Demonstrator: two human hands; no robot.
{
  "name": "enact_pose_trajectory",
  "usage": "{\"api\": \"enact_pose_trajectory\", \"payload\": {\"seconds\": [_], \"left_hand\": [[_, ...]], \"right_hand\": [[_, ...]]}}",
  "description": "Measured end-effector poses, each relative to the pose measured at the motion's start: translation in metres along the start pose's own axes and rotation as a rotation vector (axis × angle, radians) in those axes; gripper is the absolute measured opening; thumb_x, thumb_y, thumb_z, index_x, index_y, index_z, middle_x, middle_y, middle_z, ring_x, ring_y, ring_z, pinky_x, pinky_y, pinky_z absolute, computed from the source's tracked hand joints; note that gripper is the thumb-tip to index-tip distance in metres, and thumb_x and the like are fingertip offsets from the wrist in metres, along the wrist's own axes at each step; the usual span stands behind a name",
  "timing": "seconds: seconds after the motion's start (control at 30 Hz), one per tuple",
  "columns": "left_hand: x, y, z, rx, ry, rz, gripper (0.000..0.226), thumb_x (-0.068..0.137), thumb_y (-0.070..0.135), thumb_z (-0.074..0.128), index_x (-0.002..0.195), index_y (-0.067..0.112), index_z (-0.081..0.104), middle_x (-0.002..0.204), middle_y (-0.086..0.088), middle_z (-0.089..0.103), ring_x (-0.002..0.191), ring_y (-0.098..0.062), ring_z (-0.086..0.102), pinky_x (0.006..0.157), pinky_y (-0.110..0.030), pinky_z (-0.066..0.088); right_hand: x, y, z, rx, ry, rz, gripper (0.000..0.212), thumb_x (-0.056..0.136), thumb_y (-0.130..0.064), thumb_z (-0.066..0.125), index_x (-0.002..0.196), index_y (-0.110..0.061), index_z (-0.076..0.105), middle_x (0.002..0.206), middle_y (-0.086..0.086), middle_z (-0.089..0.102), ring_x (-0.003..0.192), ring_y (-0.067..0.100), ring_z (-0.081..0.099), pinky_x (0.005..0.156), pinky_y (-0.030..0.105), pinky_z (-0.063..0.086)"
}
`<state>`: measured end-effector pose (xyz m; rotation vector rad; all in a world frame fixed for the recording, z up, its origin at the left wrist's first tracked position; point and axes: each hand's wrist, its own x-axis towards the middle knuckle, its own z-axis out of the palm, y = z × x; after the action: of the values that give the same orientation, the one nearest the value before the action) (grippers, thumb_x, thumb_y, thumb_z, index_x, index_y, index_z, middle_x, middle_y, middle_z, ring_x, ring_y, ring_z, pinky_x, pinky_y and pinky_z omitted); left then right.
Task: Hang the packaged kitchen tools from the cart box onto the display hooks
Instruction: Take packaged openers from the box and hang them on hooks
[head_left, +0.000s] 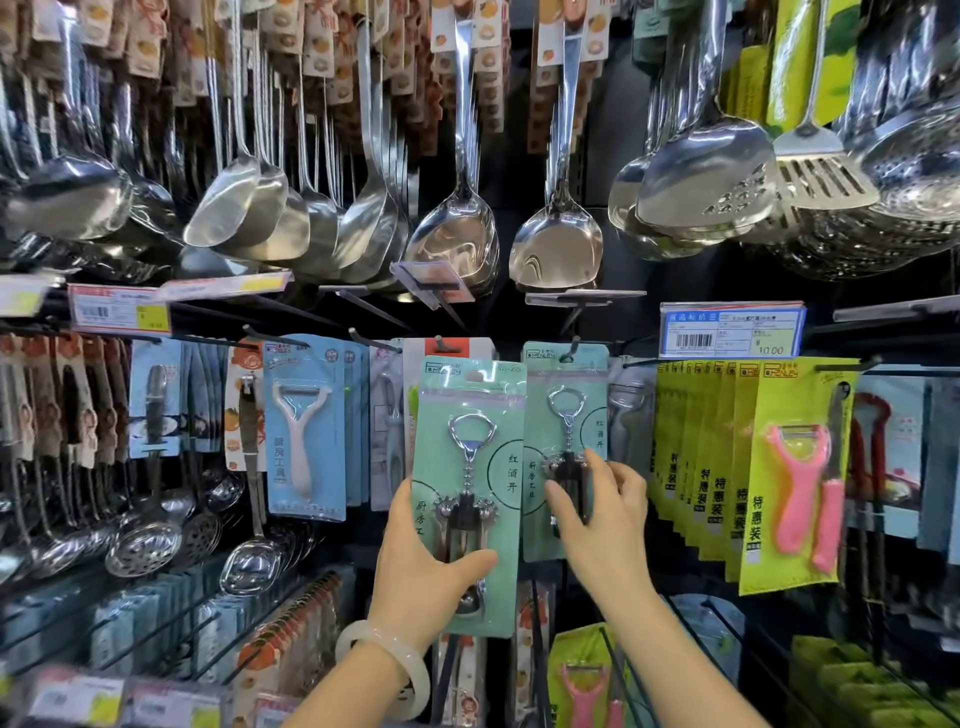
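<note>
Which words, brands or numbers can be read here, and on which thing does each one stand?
"10.00": blue price tag on the right.
"红酒开": green corkscrew pack held in the left hand.
"红酒开": hanging corkscrew pack touched by the right hand.
"特惠装": yellow peeler packs.
"厨房工具": blue peeler pack.
Brand logos, barcode and left shelf tags: too blurred.
</note>
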<state>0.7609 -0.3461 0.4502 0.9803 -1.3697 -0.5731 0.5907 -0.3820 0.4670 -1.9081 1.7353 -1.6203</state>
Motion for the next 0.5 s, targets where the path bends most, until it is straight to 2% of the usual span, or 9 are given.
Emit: {"api": "enact_pose_trajectory", "payload": {"seconds": [0.07,0.13,0.2,0.27,0.3,0.33,0.4,0.43,0.5], "left_hand": [[0.0,-0.003,0.006,-0.004,-0.015,-0.003,0.087,0.064,0.009,0.085,0.129,0.035,0.034,0.116,0.027,0.046,0.109,-0.001,0.048,0.091,-0.017,0.034],[-0.002,-0.005,0.013,0.003,-0.033,-0.019,0.092,0.058,0.024,0.088,0.133,0.031,0.036,0.124,0.017,0.052,0.117,-0.004,0.05,0.098,-0.023,0.04],[-0.005,-0.007,0.022,-0.004,-0.053,-0.03,0.098,0.057,0.03,0.087,0.139,0.031,0.032,0.133,0.011,0.05,0.125,-0.01,0.047,0.105,-0.033,0.04],[-0.007,-0.007,0.029,-0.018,-0.068,-0.002,0.086,0.065,0.019,0.084,0.135,0.034,0.035,0.13,0.014,0.051,0.122,-0.003,0.048,0.1,-0.02,0.041],[-0.008,-0.005,0.031,-0.016,-0.092,0.014,0.082,0.066,0.019,0.083,0.131,0.038,0.037,0.128,0.016,0.052,0.12,0.0,0.049,0.097,-0.017,0.041],[-0.009,-0.004,0.033,-0.013,-0.121,0.019,0.082,0.065,0.025,0.084,0.131,0.04,0.037,0.129,0.016,0.052,0.121,0.0,0.049,0.099,-0.021,0.041],[-0.008,-0.001,0.036,0.002,-0.163,0.016,0.089,0.064,0.038,0.082,0.137,0.042,0.032,0.135,0.013,0.05,0.128,-0.008,0.046,0.105,-0.038,0.041],[-0.007,0.002,0.037,-0.001,-0.182,0.021,0.089,0.066,0.038,0.08,0.139,0.043,0.031,0.137,0.013,0.049,0.13,-0.011,0.045,0.106,-0.043,0.04],[-0.003,0.006,0.039,-0.012,-0.207,0.049,0.089,0.069,0.037,0.078,0.142,0.044,0.027,0.142,0.014,0.045,0.133,-0.012,0.041,0.107,-0.046,0.039]], "right_hand": [[-0.019,-0.007,-0.003,0.213,-0.067,-0.032,0.063,0.088,-0.044,0.058,0.143,-0.029,0.032,0.132,-0.003,0.042,0.118,0.011,0.047,0.097,0.029,0.043],[-0.035,-0.015,-0.004,0.337,-0.204,-0.008,0.069,0.085,-0.042,0.063,0.14,-0.043,0.022,0.119,-0.015,0.05,0.101,0.002,0.056,0.082,0.019,0.048],[-0.043,-0.015,-0.001,0.34,-0.233,-0.021,0.078,0.083,-0.037,0.068,0.138,-0.051,0.015,0.125,-0.019,0.049,0.11,0.003,0.053,0.089,0.022,0.049],[-0.043,-0.012,-0.003,0.311,-0.204,-0.031,0.082,0.081,-0.033,0.07,0.141,-0.05,0.016,0.136,-0.015,0.046,0.122,0.006,0.046,0.101,0.032,0.044],[-0.042,-0.01,-0.006,0.307,-0.186,-0.039,0.082,0.081,-0.031,0.071,0.142,-0.049,0.018,0.137,-0.015,0.046,0.121,0.005,0.047,0.101,0.03,0.044],[-0.042,-0.008,-0.009,0.306,-0.175,-0.048,0.081,0.081,-0.029,0.071,0.142,-0.047,0.02,0.135,-0.019,0.046,0.117,-0.001,0.048,0.097,0.022,0.043],[-0.04,-0.008,-0.017,0.293,-0.159,-0.064,0.079,0.083,-0.026,0.07,0.143,-0.044,0.022,0.129,-0.026,0.044,0.107,-0.011,0.046,0.088,0.008,0.038],[-0.039,-0.007,-0.02,0.288,-0.141,-0.072,0.079,0.083,-0.026,0.07,0.143,-0.045,0.022,0.129,-0.024,0.044,0.109,-0.008,0.047,0.09,0.011,0.039],[-0.037,-0.006,-0.024,0.294,-0.092,-0.093,0.08,0.082,-0.027,0.071,0.139,-0.053,0.021,0.135,-0.015,0.045,0.12,0.006,0.048,0.101,0.028,0.043]]}}
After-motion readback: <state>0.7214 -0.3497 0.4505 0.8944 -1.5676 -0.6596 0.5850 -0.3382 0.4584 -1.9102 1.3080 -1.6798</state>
